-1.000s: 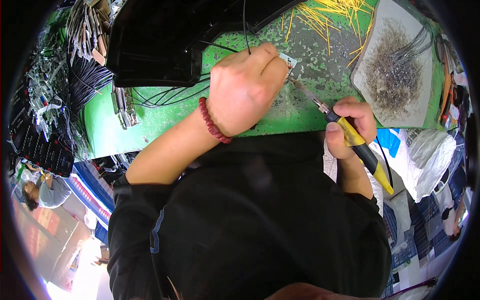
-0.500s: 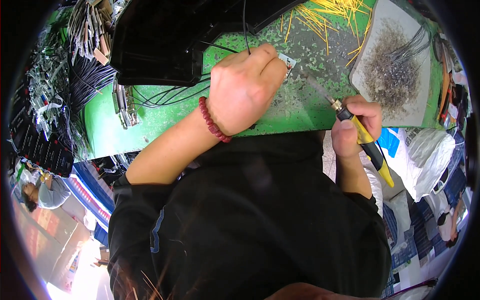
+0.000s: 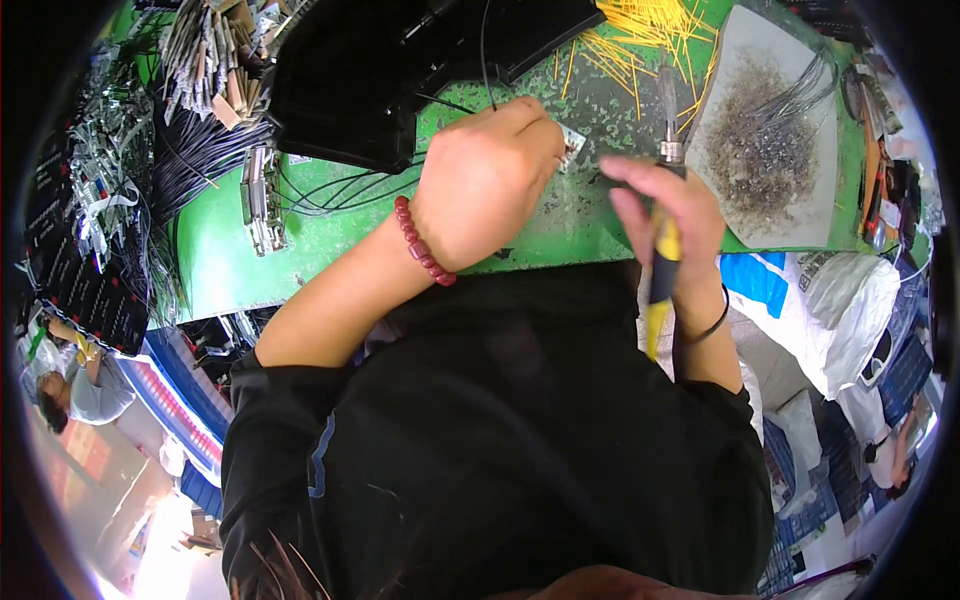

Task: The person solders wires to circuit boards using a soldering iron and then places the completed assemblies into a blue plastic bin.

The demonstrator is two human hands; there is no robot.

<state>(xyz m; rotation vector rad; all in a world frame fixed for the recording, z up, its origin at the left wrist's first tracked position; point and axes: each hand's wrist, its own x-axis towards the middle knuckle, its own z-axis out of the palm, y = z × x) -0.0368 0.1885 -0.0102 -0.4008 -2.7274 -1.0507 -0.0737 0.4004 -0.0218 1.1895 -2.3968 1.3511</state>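
My left hand, a red bead bracelet at its wrist, is closed above the green table, with its back facing up. Past its fingertips pokes a small pale piece with a shiny end, perhaps a circuit board; the fingers hide its grip. A thin black cable runs down to the same hand. To the right, my right hand holds a yellow and black soldering iron, its tip pointing away from me. The thumb and forefinger stick out to the left, slightly blurred.
A large black plastic tray stands at the back. Yellow wires lie scattered beyond it, beside a pale board strewn with dark debris. Metal strips and black cables lie on the green table. White bags lie at right.
My right hand has moved up and slightly left. The soldering iron has swung from leaning left to nearly straight away from me. My left hand stays closed in about the same place.
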